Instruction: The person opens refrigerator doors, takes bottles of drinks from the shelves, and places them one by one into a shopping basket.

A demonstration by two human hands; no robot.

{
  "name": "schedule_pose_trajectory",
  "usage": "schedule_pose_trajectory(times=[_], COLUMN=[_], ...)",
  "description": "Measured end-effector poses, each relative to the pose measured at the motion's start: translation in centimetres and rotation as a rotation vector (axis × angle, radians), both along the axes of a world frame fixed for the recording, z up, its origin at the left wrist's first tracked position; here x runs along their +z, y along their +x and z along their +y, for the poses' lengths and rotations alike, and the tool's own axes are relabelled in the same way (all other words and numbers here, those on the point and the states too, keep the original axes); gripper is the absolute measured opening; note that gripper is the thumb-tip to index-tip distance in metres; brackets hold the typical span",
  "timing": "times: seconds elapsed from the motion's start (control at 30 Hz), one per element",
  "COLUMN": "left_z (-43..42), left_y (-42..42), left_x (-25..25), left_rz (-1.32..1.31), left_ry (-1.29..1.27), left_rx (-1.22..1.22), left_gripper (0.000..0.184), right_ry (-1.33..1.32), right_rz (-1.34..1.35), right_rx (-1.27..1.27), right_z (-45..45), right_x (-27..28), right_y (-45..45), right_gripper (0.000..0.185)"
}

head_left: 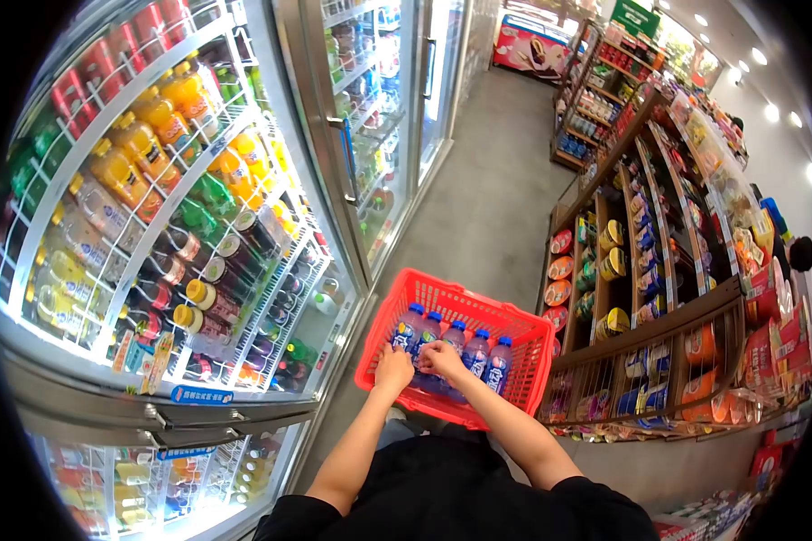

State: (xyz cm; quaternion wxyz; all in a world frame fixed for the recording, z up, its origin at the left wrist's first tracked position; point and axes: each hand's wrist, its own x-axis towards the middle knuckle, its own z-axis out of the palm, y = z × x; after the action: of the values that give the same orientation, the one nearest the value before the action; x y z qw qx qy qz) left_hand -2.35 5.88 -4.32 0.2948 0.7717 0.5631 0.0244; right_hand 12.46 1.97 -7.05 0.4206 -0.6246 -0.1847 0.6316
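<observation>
Several purple drink bottles (476,354) with blue caps stand side by side in a row inside a red plastic shopping basket (521,347). Both of my hands reach into the basket, over the bottles. My left hand (393,369) is at the left end of the row, its fingers curled closed against the leftmost bottle (408,326). Just to its right, my right hand (440,360) is closed in a pinch in front of the middle bottles. What the fingertips hold, if anything, is too small to make out. My hands partly cover the lower bottles.
On the left stands a lit drinks fridge (189,225) with bottles and cans on wire racks; more glass-door fridges (370,117) continue beyond. Shelves (641,261) of packaged noodles line the right. A grey floor aisle (492,171) runs ahead to a red chest freezer (532,50).
</observation>
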Motion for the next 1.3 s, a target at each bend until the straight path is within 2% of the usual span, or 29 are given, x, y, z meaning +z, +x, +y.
schedule_pose_trajectory(times=[0.03, 0.13, 0.17, 0.23, 0.27, 0.3, 0.37, 0.5, 0.77, 0.87, 0.97, 1.07, 1.23, 1.3], left_z=[0.1, -0.2, -0.3, -0.8, -1.0, -1.7, -3.5, -7.4, -20.8, -22.6, -24.2, -25.8, -27.7, -27.1], left_y=[-0.1, -0.5, -0.7, -0.7, -1.1, -1.3, -1.0, -2.2, -9.9, -15.0, -18.8, -22.3, -26.0, -27.5], left_x=[0.4, 1.1, 1.4, 3.4, 4.5, 4.9, 5.4, 7.5, 8.6, 11.1, 15.0, 16.4, 15.2, 14.4], left_rz=[0.001, -0.357, -0.351, -0.748, -0.813, -0.816, -1.017, -1.094, -1.138, -1.09, -1.194, -1.175, -1.163, -1.173], left_ry=[0.009, 0.254, 0.27, 0.054, 0.001, 0.023, 0.129, 0.337, 0.466, 0.57, 0.685, 0.753, 0.779, 0.772], left_rx=[0.017, 0.106, 0.122, 0.297, 0.339, 0.361, 0.417, 0.542, 0.942, 1.006, 1.094, 1.15, 1.223, 1.266], left_gripper=[0.039, 0.032, 0.032, 0.031, 0.029, 0.029, 0.026, 0.023, 0.023, 0.025, 0.025, 0.026, 0.025, 0.026], right_ry=[0.062, 0.265, 0.325, 0.398, 0.46, 0.47, 0.56, 0.651, 0.767, 0.803, 0.828, 0.846, 0.801, 0.791], right_rz=[0.041, 0.046, 0.06, 0.02, 0.023, 0.029, 0.036, 0.023, 0.222, 0.232, 0.267, 0.315, 0.419, 0.338], right_rx=[-0.057, -0.031, -0.031, -0.012, -0.011, 0.017, 0.059, 0.134, 0.555, 0.661, 0.767, 0.829, 0.897, 0.947], right_z=[-0.2, -0.5, -0.6, -1.2, -1.2, -1.6, -2.5, -3.2, -6.9, -7.7, -7.8, -7.8, -8.1, -8.6], right_x=[0.8, 3.1, 4.1, 6.8, 7.4, 7.9, 9.4, 12.6, 14.4, 17.0, 19.3, 20.8, 20.5, 20.4], right_y=[0.3, 1.7, 1.9, 2.3, 2.3, 2.3, 2.9, 0.6, -10.2, -15.0, -19.5, -23.9, -30.0, -31.9], right_gripper=[0.017, 0.02, 0.021, 0.022, 0.023, 0.023, 0.022, 0.02, 0.024, 0.026, 0.027, 0.024, 0.025, 0.026])
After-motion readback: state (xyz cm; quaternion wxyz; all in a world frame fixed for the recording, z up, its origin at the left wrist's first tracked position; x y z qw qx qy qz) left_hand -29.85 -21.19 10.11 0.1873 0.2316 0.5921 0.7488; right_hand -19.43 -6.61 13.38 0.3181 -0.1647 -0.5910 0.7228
